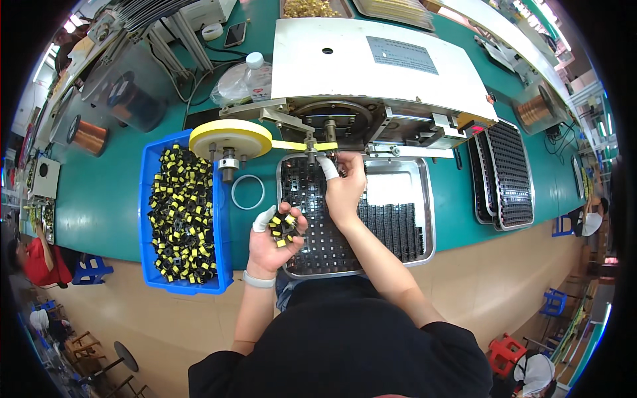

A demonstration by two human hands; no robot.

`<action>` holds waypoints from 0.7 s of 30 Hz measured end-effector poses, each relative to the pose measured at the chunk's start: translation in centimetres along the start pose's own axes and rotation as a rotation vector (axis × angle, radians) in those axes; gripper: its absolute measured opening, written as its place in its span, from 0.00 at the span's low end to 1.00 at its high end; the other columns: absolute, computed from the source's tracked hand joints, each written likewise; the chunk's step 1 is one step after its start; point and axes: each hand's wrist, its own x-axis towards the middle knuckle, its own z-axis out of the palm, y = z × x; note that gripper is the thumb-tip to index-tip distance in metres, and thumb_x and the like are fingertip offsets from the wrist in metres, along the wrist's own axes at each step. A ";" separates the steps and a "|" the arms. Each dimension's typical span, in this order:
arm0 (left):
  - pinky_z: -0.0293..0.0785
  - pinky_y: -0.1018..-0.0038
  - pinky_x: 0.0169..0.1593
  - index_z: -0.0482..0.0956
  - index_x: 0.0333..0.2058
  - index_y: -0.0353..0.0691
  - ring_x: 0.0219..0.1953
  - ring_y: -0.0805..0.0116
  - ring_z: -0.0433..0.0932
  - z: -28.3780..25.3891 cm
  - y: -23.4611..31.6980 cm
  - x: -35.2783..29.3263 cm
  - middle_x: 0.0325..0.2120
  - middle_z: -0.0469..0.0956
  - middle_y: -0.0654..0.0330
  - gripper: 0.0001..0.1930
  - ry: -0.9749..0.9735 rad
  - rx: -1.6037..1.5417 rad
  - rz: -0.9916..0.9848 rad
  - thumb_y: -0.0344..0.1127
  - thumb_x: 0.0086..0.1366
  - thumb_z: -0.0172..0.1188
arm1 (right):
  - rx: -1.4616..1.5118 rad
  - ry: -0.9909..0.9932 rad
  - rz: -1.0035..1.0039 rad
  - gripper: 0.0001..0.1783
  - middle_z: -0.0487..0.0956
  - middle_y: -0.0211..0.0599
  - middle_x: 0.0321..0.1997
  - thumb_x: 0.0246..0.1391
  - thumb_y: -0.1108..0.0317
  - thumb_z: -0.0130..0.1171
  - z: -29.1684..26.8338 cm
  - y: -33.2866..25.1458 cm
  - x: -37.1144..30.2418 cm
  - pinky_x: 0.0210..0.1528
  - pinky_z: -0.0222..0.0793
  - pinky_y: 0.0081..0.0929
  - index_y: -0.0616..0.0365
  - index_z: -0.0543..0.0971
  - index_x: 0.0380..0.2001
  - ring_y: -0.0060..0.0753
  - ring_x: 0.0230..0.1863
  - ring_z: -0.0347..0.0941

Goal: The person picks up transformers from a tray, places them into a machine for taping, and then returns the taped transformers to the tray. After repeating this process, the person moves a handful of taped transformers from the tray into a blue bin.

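Cupped in my left hand point(269, 249) are several small black bobbins point(284, 229) wrapped with yellow tape. A white cover sits on that thumb. My right hand point(346, 189), its thumb also in white, is closed at the spindle of a white taping machine point(371, 63); whatever it pinches is hidden by the fingers. From a yellow tape roll point(232, 138) on the machine's left, a strip of yellow tape point(289, 145) runs to that spot. Below both hands lies a metal tray point(430, 219) with rows of black bobbins point(391, 225).
A blue bin point(144, 232) full of yellow-taped bobbins stands left of the tray, beside a pale ring point(247, 192). Stacked trays of black parts point(507, 176) are at the right. A bottle point(257, 76), phone point(235, 34) and copper wire spools point(89, 134) stand farther back.
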 end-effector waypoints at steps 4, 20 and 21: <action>0.76 0.62 0.43 0.76 0.43 0.43 0.54 0.56 0.73 -0.8 0.0 0.0 0.47 0.76 0.58 0.13 -0.038 -0.011 -0.006 0.44 0.69 0.50 | 0.030 -0.038 0.047 0.13 0.79 0.35 0.28 0.51 0.74 0.67 -0.1 -0.3 0.6 0.31 0.68 0.19 0.64 0.73 0.37 0.21 0.28 0.73; 0.77 0.53 0.49 0.71 0.56 0.45 0.59 0.52 0.69 1.3 0.9 7.4 0.57 0.71 0.55 0.20 0.052 0.062 -0.055 0.45 0.71 0.45 | 0.601 -0.262 0.733 0.18 0.79 0.44 0.42 0.60 0.71 0.56 -7.3 -3.1 0.1 0.45 0.73 0.22 0.69 0.73 0.52 0.33 0.41 0.78; 0.77 0.53 0.49 0.71 0.56 0.44 0.59 0.53 0.69 1.4 0.8 8.2 0.57 0.71 0.55 0.20 0.043 0.085 -0.075 0.45 0.71 0.45 | 0.602 -0.239 0.751 0.16 0.79 0.43 0.39 0.61 0.69 0.56 -7.9 -2.9 0.1 0.41 0.71 0.20 0.68 0.74 0.49 0.31 0.36 0.76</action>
